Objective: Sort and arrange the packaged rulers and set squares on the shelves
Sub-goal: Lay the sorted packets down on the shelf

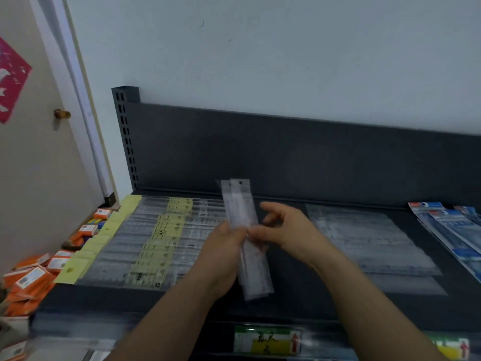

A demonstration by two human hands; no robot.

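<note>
Dark grey sheet-metal shelf [291,303]: smooth matt paint. Back panel [260,152] and slotted upright post [125,131]: same finish.

Long clear plastic ruler sleeves [243,204], mid-frame: thin film, slightly frosted, soft sheen.

Flat rows of clear-film ruler packs [203,230], left: glossy film. Their pale yellow paper header cards [71,269]: matt.

Clear flat packs [364,238], right: glossy film, wrinkled.

Blue-and-white printed packets [453,230], far right: glossy plastic.

Small orange cardboard boxes [31,280]: smooth, low sheen.

Shelf-edge label strip [268,340]: clear glossy plastic over printed paper.

Pale wall [260,48]: matt paint, a few marks.

Door knob [62,114]: brassy metal, shiny.

Pink cut-out decoration [10,76]: looks like paper, matt.
</note>
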